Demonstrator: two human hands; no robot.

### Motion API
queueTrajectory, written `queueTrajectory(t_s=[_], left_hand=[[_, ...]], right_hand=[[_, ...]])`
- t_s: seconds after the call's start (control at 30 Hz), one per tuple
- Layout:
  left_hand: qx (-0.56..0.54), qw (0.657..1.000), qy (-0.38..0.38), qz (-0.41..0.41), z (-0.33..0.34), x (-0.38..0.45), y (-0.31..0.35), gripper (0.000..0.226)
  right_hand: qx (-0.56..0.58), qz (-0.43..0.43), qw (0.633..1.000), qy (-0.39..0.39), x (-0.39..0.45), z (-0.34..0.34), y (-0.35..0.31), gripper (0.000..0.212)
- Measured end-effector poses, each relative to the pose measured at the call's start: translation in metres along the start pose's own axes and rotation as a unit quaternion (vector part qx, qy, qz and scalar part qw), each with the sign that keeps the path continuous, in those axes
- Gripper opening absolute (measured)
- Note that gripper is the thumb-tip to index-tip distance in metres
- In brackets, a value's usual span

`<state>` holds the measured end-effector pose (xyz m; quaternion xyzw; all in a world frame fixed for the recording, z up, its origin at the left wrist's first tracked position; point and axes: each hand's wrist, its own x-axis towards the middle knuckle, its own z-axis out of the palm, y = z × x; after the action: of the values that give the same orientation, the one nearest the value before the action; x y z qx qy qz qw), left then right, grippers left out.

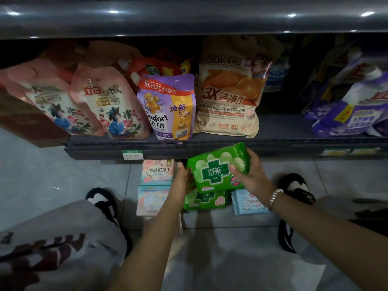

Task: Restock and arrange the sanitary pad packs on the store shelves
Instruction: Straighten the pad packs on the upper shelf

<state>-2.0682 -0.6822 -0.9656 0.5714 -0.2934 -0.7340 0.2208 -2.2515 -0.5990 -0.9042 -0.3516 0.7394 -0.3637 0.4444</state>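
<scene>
Far L on shelf (210, 141): two pink detergent pouches (88, 101), then purple Comfort pouch (168, 108), orange Suk bag (228, 91), purple bags (348, 101) far R. Below, on tile floor (52, 175): pastel pad packs (156, 181) stacked. L hand (182, 179) fingers curled on left edge of green pad pack (218, 169), held above floor just in front of shelf lip. 2nd green pack (204, 199) lies under it. R hand (249, 175) grips pack's right end, thumb on front. Blue pack (247, 203) on floor beneath R wrist w/ bracelet (276, 196).

Shiny plastic on green pad pack (218, 171); smooth shiny floor tiles (42, 175); dark metal shelf (294, 141); beaded bracelet (275, 196).
</scene>
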Motion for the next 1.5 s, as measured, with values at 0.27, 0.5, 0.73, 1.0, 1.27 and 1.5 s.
queueTrajectory(t_s=[0.27,0.5,0.73,1.0,1.27,1.5], left_hand=[[0.027,0.994,-0.001,0.110,-0.013,0.005,0.004,0.044],[0.144,0.977,0.020,0.156,-0.004,-0.003,0.003,0.048],[0.143,0.972,0.072,0.171,0.003,-0.010,0.005,0.045],[0.233,0.955,0.090,0.162,0.005,-0.029,0.021,0.049],[0.253,0.920,0.069,0.290,0.044,-0.098,0.093,0.049],[0.258,0.865,0.030,0.429,0.091,-0.180,0.168,0.032]], right_hand=[[-0.042,0.038,0.997,-0.050,0.036,0.016,0.011,0.072],[0.042,0.078,0.991,-0.103,0.046,0.019,0.017,0.057],[0.071,0.092,0.986,-0.118,0.049,0.013,0.026,0.058],[-0.110,0.029,0.988,-0.107,0.039,0.007,0.007,0.063],[-0.165,-0.154,0.974,0.022,-0.004,-0.012,-0.081,0.044],[-0.138,-0.346,0.920,0.124,-0.050,-0.065,-0.177,0.035]])
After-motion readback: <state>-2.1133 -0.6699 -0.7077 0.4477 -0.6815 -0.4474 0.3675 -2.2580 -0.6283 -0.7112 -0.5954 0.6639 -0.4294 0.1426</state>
